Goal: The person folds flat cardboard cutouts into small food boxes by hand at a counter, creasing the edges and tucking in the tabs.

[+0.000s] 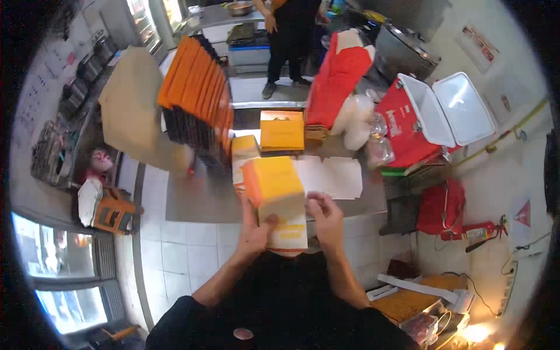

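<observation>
A yellow-and-white carton is held up above the front of the steel table. My left hand grips its lower left, with the thumb across the white side. My right hand is beside the carton’s right edge, fingers curled; what they pinch, if anything, is unclear. A flat white card sheet lies behind that hand. A smaller yellow carton and a yellow box stand farther back.
Stacked orange-and-black boxes and red bundles flank the middle. Clear packages lie by a red cooler with a raised lid. A person in dark clothing stands beyond the table. A fire extinguisher is at the right.
</observation>
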`<state>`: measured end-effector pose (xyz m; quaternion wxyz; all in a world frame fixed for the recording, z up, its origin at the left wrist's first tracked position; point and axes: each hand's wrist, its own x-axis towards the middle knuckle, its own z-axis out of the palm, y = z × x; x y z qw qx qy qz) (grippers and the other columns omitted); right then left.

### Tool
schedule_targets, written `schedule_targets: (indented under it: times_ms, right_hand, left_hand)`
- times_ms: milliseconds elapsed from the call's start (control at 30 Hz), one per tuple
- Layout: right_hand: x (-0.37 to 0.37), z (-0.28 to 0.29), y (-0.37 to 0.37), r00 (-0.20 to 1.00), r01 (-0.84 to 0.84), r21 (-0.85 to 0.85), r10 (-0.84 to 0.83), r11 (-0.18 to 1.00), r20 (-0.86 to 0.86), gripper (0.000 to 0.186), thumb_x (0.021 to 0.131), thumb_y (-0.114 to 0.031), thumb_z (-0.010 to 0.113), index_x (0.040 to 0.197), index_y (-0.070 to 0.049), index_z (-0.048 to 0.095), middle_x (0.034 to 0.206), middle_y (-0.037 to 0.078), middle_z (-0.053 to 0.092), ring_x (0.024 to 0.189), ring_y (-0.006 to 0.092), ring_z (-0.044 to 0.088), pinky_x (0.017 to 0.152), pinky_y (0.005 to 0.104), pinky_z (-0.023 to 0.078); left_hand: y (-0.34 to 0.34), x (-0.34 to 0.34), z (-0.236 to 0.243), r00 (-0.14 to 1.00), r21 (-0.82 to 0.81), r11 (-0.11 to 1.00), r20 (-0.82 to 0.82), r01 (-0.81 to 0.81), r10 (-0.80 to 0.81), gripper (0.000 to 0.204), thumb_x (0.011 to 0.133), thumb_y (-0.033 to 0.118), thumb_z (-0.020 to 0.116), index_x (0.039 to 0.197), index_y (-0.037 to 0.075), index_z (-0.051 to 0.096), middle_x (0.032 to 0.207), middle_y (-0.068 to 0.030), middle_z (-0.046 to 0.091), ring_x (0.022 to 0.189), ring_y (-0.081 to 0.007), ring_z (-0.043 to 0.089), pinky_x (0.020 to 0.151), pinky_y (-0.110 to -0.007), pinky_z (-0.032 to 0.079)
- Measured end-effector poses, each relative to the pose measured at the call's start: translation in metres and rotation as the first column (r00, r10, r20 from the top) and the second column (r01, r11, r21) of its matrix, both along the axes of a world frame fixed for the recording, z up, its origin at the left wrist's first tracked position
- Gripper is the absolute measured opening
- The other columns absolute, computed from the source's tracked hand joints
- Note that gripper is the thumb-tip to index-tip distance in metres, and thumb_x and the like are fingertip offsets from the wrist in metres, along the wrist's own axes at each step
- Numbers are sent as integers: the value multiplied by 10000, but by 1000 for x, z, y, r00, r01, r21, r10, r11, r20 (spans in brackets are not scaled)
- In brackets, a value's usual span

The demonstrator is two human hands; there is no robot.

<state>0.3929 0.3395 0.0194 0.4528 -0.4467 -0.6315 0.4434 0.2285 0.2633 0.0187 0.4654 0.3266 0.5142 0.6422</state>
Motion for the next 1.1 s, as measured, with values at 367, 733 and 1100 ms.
schedule_targets:
  times_ms: [367,733,1100]
  right_hand:
    - [4,-76,-14,972,-190,-298,138,935,-187,367,877,31,675,1232,58,585,1170,101,665,1080,185,633,946,341,504]
    - [-43,-117,108,985,1,-57,-11,998,-170,290,869,23,677,1157,40,662,1034,67,683,944,150,625,837,307,513]
    - [-151,-169,129,993,-111,-105,106,988,-49,569,833,-72,669,1390,-31,559,907,102,698,777,159,658,701,293,525]
  left_hand:
    - [-1,-9,-49,981,-126,986,-142,114,-131,580,898,32,640,1431,5,413,1377,-135,537,1306,-218,480,1056,-345,415]
    - [126,-114,-132,351,-120,992,-931,-48,-96,462,923,234,597,1323,12,535,1300,-152,589,1300,-330,498,1131,-477,368]
    - [55,-87,-249,929,-71,994,-356,84,-104,603,877,428,708,1360,102,550,1343,-196,565,1269,-449,500,1033,-542,442]
